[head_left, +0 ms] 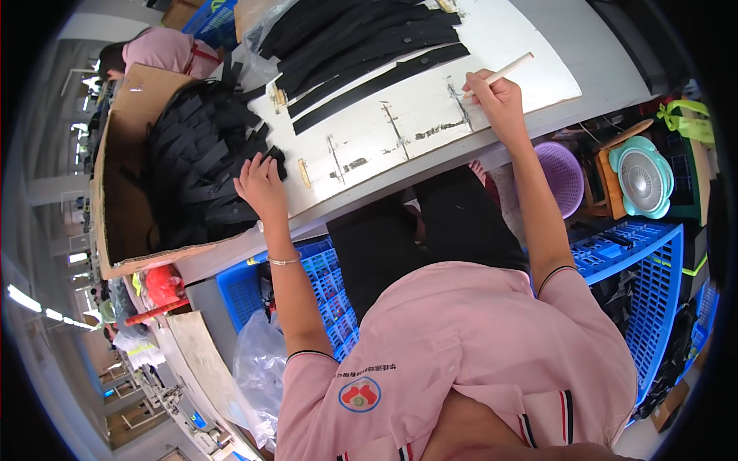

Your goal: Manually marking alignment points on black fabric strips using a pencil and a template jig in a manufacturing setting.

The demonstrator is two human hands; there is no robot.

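My right hand (498, 101) grips a pale pencil (513, 64) above the white board (354, 138), near one of its dark marked lines. Fingers apart, my left hand (261, 186) rests against the heap of black fabric strips (196, 146) at the side of an open cardboard box (115, 184). Whether those fingers pinch a strip is hard to see, but they look spread. One black strip (380, 88) lies lengthwise across the board. Beyond it, several more black strips (361, 38) lie side by side in a row.
Small tan blocks (304, 174) sit on the board. Under and beside the table are a blue plastic crate (327, 284), a purple basket (560, 178) and a teal fan (643, 177). Another person in pink (163, 52) is beyond the box. A clear plastic bag (260, 357) hangs at left.
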